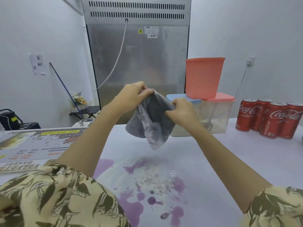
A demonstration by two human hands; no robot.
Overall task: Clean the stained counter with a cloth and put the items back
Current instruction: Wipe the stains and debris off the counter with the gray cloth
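A grey cloth (151, 123) hangs in the air above the white counter (221, 161), smeared with pale purple and white residue along its lower part. My left hand (132, 94) pinches its upper edge, and my right hand (182, 112) grips its right side a little lower. Beneath the cloth, a purple stain (141, 190) with white powder and droplets spreads over the counter in front of me.
Several red cola cans (270, 118) stand at the right. A clear container with a pink lid (218, 115), a blue-lidded one (178, 97) and a pink tub (203, 77) on top sit behind the cloth. A printed menu mat (36, 145) lies left. A steel fridge (139, 54) stands behind.
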